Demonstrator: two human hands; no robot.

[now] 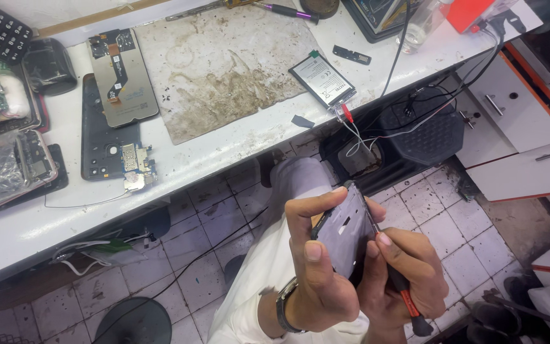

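Below the bench edge, my left hand [316, 264] grips a dark phone frame [345, 232], thumb across its near side and fingers curled over the top. My right hand [402, 274] holds a thin screwdriver with a red and black handle [405, 299]; its metal tip rests on the frame's right edge. A watch sits on my left wrist. Both hands hover over my lap and the tiled floor.
The white bench [224, 153] carries a stained work mat [224, 70], a phone battery [323, 79] clipped to red and black leads, a display panel [122, 76], a black back cover with a small circuit board [138, 169], and other phone parts at left. White drawers [517, 121] stand at right.
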